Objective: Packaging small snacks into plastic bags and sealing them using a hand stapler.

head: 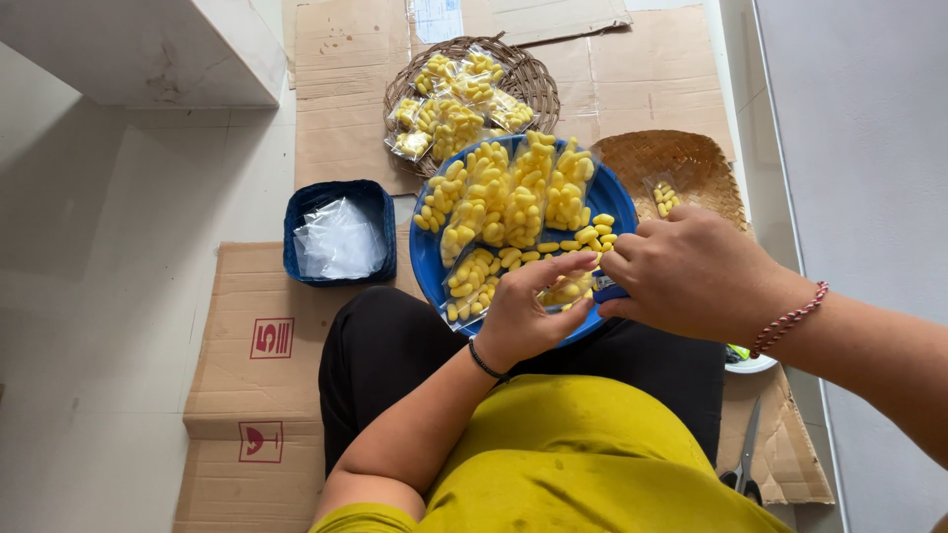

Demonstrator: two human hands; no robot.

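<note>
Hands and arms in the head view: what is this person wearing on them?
Both arms are bare to the shoulder, with short mustard-yellow sleeves. The left hand has a thin black band at the wrist. The right hand has a red-and-white beaded bracelet. No gloves or rings show.

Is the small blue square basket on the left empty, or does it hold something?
Not empty. The blue square basket holds a heap of clear, flat plastic bags that covers most of its bottom; no yellow pieces show inside them.
</note>
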